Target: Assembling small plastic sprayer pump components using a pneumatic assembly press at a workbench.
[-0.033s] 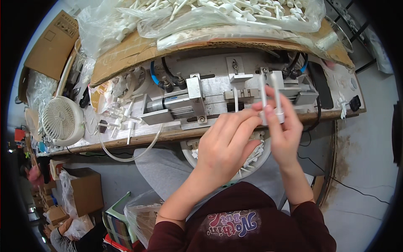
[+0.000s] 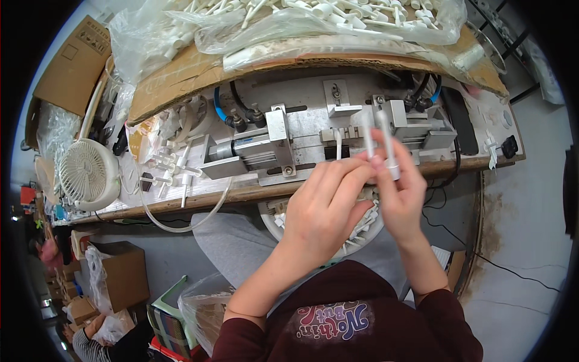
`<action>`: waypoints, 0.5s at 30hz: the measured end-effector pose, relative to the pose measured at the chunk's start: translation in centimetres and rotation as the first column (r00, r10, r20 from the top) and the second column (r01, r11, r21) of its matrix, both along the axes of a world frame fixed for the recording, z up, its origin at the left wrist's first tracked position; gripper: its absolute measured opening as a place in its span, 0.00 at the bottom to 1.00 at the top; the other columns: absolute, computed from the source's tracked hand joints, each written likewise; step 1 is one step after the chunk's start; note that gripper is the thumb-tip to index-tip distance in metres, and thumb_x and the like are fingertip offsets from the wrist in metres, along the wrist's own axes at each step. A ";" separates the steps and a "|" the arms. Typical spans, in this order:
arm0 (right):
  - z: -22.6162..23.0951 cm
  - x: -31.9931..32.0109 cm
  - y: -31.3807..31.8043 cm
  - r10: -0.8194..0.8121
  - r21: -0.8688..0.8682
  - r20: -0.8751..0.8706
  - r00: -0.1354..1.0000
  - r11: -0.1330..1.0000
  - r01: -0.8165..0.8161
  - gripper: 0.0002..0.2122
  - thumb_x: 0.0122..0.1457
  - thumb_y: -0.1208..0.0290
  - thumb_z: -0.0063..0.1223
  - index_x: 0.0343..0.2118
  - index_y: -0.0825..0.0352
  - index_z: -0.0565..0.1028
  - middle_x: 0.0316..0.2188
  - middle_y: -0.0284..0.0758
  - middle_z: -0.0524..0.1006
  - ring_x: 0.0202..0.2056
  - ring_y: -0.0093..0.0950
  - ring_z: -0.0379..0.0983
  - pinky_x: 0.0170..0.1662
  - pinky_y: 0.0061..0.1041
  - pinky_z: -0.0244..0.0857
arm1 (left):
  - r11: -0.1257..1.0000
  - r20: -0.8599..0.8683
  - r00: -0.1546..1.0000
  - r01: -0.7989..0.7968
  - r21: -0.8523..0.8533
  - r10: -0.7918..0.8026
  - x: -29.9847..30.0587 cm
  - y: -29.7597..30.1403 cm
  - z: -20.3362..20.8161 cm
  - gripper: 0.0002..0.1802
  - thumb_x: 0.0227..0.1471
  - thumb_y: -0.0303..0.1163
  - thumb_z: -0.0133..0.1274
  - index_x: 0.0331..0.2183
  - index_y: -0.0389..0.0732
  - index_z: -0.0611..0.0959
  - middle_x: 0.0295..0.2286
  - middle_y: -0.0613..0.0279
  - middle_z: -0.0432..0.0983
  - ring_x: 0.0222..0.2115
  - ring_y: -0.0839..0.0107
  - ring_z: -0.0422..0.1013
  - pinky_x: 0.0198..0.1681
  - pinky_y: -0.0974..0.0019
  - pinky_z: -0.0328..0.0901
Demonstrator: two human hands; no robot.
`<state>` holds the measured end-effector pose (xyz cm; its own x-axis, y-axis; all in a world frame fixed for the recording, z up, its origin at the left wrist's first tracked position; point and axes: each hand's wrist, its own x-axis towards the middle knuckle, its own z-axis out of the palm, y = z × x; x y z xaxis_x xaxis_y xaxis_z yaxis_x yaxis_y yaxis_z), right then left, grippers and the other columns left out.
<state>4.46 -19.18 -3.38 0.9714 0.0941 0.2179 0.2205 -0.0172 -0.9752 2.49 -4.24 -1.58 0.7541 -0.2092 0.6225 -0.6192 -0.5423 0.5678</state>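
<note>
So we're holding two white rods [image 2: 388, 142] pretty much upright in our right hand [image 2: 404, 187], up in the air over the table's [image 2: 247, 193] front edge, right of its middle. The right fingers are grasping the pair, a gap is showing between the shafts, and the rod on the right is ending in a thicker foot. Our left hand [image 2: 325, 202] is coming in with bent fingers, its tips meeting the right hand near the rods' lower ends; honestly we can't tell if they're pinching anything

Past our fingers a small jig [image 2: 357, 134] is sitting in from the front edge with a white stick [image 2: 338, 145] standing in it, and metal clamps [image 2: 279, 139] are flanking it. A bowl [image 2: 263, 215] of white parts [image 2: 371, 220] is resting below that edge, under our hands

For doing this bit well, imo: we should be gripping low by the thick end, since the long tips are probably wobbling otherwise (they're looking blurry). We'd want to be lining up both shafts side by side, using the left tips just for steadying, and keeping the lot over the bowl so any slip is landing there and not on the floor
</note>
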 end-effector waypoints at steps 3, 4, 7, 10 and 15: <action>-1.3 -1.3 0.5 0.063 0.010 -0.038 0.997 0.998 -0.063 0.17 0.67 0.75 0.46 0.57 0.71 0.70 0.37 0.36 0.80 0.38 0.20 0.76 0.40 0.19 0.71 | 0.997 -0.134 0.991 -0.025 -0.076 0.014 -0.5 0.2 -1.7 0.23 0.40 0.21 0.64 0.42 0.37 0.79 0.38 0.59 0.75 0.30 0.63 0.75 0.33 0.63 0.71; -1.6 -1.3 0.5 0.059 -0.020 0.002 0.998 0.998 -0.058 0.17 0.67 0.74 0.46 0.58 0.71 0.69 0.37 0.36 0.80 0.37 0.20 0.76 0.40 0.19 0.71 | 0.998 -0.105 0.994 -0.031 -0.060 0.025 -0.4 0.4 -2.0 0.22 0.42 0.21 0.63 0.43 0.37 0.79 0.36 0.59 0.75 0.31 0.63 0.75 0.30 0.65 0.70; -2.2 -0.9 0.1 0.069 -0.086 0.077 0.995 0.994 -0.063 0.18 0.68 0.71 0.45 0.58 0.71 0.69 0.38 0.37 0.80 0.37 0.20 0.76 0.39 0.20 0.71 | 0.998 -0.113 0.992 -0.059 -0.022 0.056 -0.8 0.1 -1.5 0.23 0.42 0.18 0.65 0.43 0.36 0.81 0.34 0.59 0.77 0.30 0.69 0.77 0.32 0.69 0.73; -1.8 -0.9 -0.2 0.081 -0.064 0.042 0.996 0.995 -0.079 0.17 0.68 0.69 0.45 0.57 0.70 0.68 0.37 0.38 0.80 0.35 0.20 0.76 0.36 0.21 0.71 | 0.998 -0.085 0.994 -0.058 0.033 0.061 -0.8 0.3 -1.2 0.23 0.43 0.18 0.64 0.45 0.36 0.81 0.34 0.59 0.77 0.29 0.69 0.77 0.31 0.68 0.72; -2.0 -1.1 -0.4 -0.048 0.085 -0.039 0.998 0.995 0.051 0.08 0.70 0.67 0.42 0.41 0.68 0.67 0.27 0.33 0.75 0.24 0.15 0.69 0.28 0.16 0.62 | 0.981 -0.090 0.983 -0.148 0.123 0.160 -0.3 0.9 -1.7 0.18 0.44 0.20 0.63 0.42 0.36 0.84 0.37 0.60 0.78 0.29 0.68 0.76 0.31 0.67 0.71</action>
